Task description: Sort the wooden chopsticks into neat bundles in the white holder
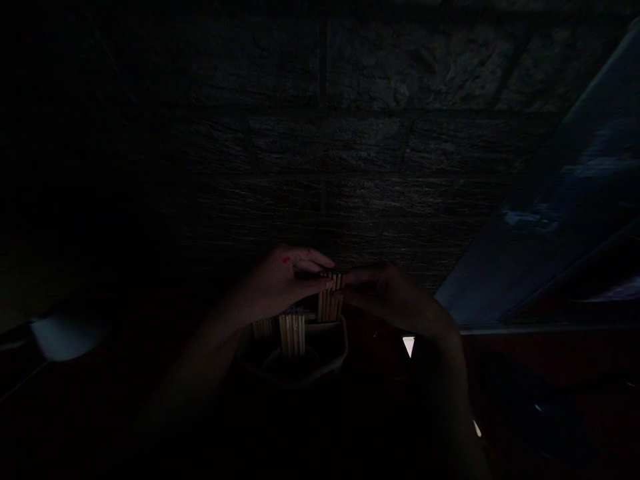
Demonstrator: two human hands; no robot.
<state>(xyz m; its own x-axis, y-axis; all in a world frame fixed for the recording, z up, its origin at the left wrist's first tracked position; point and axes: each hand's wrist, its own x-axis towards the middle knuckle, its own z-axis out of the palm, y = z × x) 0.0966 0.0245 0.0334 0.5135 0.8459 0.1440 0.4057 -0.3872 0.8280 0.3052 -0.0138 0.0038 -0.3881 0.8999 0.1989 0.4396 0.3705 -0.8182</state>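
Observation:
The view is very dark. My left hand [277, 283] is closed, with its thumb and fingers on the top of an upright bundle of thin wooden-looking sticks [329, 308]. From the other side, my right hand [393, 297] pinches the same bundle near its top. Its lower end is at the back rim of a light-edged container [345, 337]; I cannot tell whether it rests inside. A second stick bundle [293, 333] stands in the container below my left hand. Farther left, a dimmer bundle [263, 328] is partly hidden by that hand. What exactly the sticks are is unclear.
A rough stone-block wall [360, 147] rises behind my hands. At the right stands a bluish door or panel [540, 200] with a latch-like fitting. A pale object [67, 337] is at the lower left. The reddish floor [500, 347] is mostly in shadow.

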